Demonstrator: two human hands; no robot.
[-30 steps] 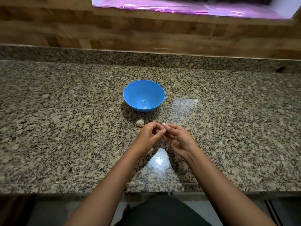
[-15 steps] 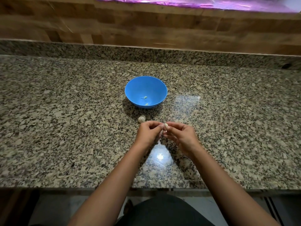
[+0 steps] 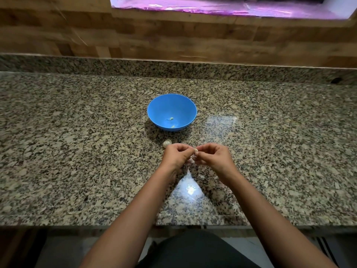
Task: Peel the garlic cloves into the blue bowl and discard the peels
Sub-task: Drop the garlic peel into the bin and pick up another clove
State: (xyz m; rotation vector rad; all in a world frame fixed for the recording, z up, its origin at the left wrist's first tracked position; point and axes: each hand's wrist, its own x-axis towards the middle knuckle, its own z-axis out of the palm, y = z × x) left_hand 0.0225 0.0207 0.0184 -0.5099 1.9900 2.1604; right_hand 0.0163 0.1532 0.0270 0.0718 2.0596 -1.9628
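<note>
Over granite counter (image 3: 77, 151), just below blue bowl (image 3: 172, 112): left hand (image 3: 176, 156) and right hand (image 3: 211, 157) both pinching one garlic clove (image 3: 195, 151), peeling. Two peeled cloves (image 3: 171, 118) in bowl. Remaining garlic (image 3: 166, 143) beside left hand. Peels not discarded; roughly midway.

Home kitchen indicated: speckled granite countertop (image 3: 77, 151) with matching upstand, wood-plank wall (image 3: 173, 41) behind, window sill (image 3: 231, 10) above (pink-lit), blue bowl (image 3: 154, 109) and garlic (image 3: 167, 143) set out.
</note>
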